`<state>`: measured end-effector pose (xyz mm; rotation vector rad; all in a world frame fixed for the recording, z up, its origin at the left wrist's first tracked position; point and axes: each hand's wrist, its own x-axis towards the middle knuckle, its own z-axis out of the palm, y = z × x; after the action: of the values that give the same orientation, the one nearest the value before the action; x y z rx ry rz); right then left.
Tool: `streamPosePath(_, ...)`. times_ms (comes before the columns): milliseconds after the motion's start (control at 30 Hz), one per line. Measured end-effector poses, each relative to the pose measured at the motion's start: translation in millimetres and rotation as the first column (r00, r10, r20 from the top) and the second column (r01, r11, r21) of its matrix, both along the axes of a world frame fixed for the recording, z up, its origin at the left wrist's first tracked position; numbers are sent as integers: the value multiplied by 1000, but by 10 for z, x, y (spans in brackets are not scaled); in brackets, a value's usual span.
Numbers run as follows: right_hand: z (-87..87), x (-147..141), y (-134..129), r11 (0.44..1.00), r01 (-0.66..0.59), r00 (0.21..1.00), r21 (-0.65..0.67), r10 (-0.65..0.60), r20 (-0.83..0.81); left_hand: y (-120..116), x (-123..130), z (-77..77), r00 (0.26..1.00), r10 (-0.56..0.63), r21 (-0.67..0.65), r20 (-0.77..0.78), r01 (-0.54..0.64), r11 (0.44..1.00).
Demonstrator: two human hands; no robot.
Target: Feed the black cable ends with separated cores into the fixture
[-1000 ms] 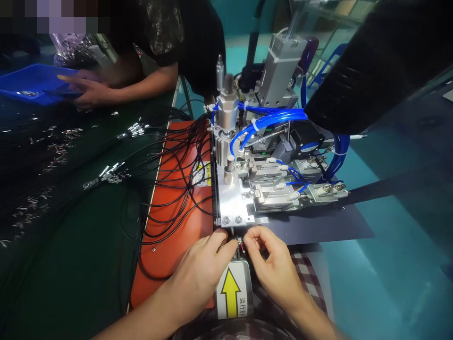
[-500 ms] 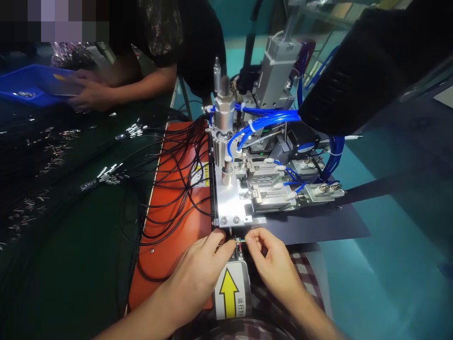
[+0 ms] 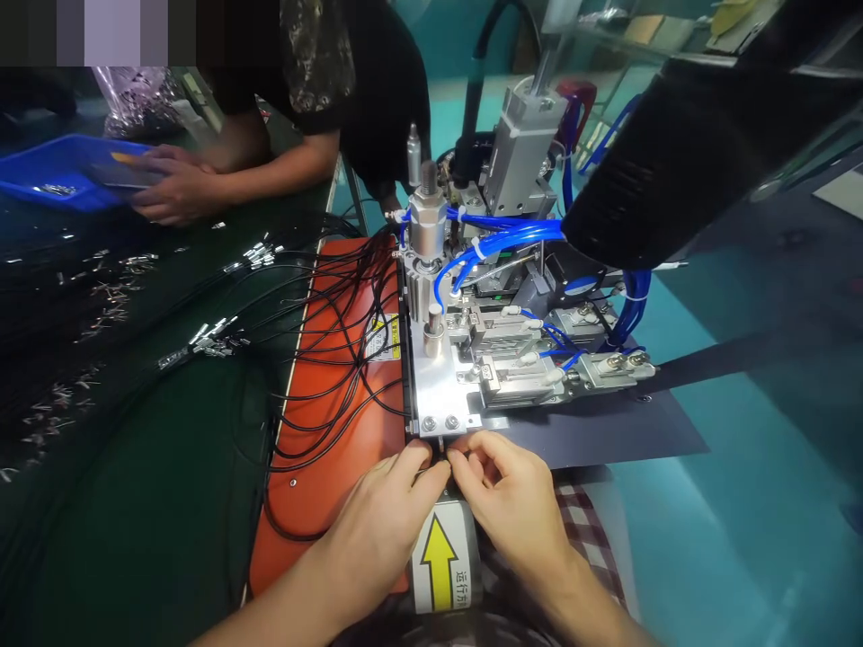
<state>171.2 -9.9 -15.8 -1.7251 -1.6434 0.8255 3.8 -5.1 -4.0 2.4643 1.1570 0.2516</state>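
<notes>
My left hand (image 3: pixel 387 503) is closed, thumb and fingers pinched at the front end of the machine's track. My right hand (image 3: pixel 512 490) is pinched too, its fingertips almost touching the left ones. Between them is the end of a cable with thin coloured wires, mostly hidden by the fingers now. Right in front of the fingertips stands the bench machine (image 3: pixel 438 395), with a silver plate and two screws. Below the hands lies a white label with a yellow arrow (image 3: pixel 440 562).
Black cables (image 3: pixel 337 359) cross the orange board (image 3: pixel 303 494) on the left, their ends bundled with shiny metal tips (image 3: pixel 216 337). Blue air tubes (image 3: pixel 512 235) and a thick black arm (image 3: pixel 627 171) overhang the machine. Across the table, another person's hands (image 3: pixel 179 184) work by a blue tray (image 3: pixel 74 148).
My right hand has moved left, up against the left fingertips. The coloured wires seen between the hands before are now covered. The other person's hands have shifted slightly.
</notes>
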Motion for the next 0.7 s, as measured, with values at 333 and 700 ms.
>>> streamPosePath(333, -138, 73, -80, 979, -3, 903, -204, -85, -422, 2, 5, 26, 1000, 9, -19, -16, -9, 1000)
streamPosePath(700, -177, 114, -22, 918, -6, 742, -395, -261, -617, 2, 1, 2, 1000, 15, -31, -2, -15, 999)
